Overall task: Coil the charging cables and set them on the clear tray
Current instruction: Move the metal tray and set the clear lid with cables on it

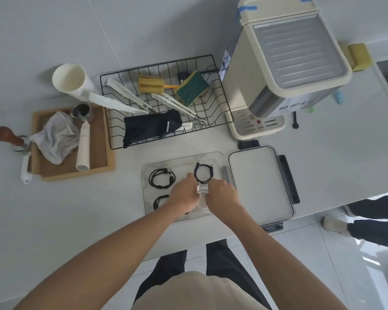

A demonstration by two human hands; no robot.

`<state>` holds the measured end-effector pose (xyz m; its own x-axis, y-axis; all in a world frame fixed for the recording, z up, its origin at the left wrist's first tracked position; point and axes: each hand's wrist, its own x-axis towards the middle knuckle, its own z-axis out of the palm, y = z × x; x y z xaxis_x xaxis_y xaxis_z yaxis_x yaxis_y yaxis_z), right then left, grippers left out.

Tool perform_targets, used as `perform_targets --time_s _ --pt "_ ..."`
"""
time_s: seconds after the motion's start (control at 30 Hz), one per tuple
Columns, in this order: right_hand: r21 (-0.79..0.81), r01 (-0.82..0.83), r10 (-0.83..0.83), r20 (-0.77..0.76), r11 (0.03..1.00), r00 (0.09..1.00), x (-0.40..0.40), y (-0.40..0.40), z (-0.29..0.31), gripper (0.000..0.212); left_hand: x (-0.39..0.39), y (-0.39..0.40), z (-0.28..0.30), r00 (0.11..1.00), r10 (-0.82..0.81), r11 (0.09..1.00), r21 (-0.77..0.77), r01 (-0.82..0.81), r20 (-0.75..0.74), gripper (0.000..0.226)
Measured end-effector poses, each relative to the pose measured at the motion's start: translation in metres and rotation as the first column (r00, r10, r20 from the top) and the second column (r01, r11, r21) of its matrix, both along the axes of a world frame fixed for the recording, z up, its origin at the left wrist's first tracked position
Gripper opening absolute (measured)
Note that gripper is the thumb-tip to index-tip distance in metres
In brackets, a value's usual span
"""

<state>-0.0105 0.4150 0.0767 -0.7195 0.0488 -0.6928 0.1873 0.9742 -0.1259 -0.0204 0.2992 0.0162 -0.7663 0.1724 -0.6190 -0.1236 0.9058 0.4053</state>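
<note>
The clear tray lies on the counter in front of me. Three coiled black cables lie in it: one at the back left, one at the back right, and one at the front left, partly hidden by my left wrist. Between my hands sits a coiled white cable over the tray's front right part. My left hand and my right hand both pinch this white coil from either side. Whether the coil touches the tray floor I cannot tell.
A lid with black clips lies right of the tray. Behind stand a black wire rack with tongs, sponges and a black pouch, and a cream coffee machine. A wooden tray sits at the left. Another person's legs stand at the right.
</note>
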Motion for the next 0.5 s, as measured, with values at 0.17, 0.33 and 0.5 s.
perform_targets --time_s 0.17,0.33,0.5 --pt "-0.193 0.289 -0.341 -0.351 0.938 0.872 0.014 0.064 0.025 0.024 -0.014 0.005 0.03 0.994 -0.062 0.998 -0.009 0.061 -0.095 0.029" --pt "-0.084 0.203 -0.22 -0.404 0.976 0.888 0.07 0.137 -0.009 0.047 -0.011 0.059 0.055 0.916 -0.207 0.938 0.198 0.286 -0.343 0.016" --pt "0.029 -0.065 0.07 -0.214 0.997 0.974 0.121 0.178 -0.066 0.098 0.0 0.126 0.046 0.619 -0.619 0.707 -0.001 0.707 -0.482 0.025"
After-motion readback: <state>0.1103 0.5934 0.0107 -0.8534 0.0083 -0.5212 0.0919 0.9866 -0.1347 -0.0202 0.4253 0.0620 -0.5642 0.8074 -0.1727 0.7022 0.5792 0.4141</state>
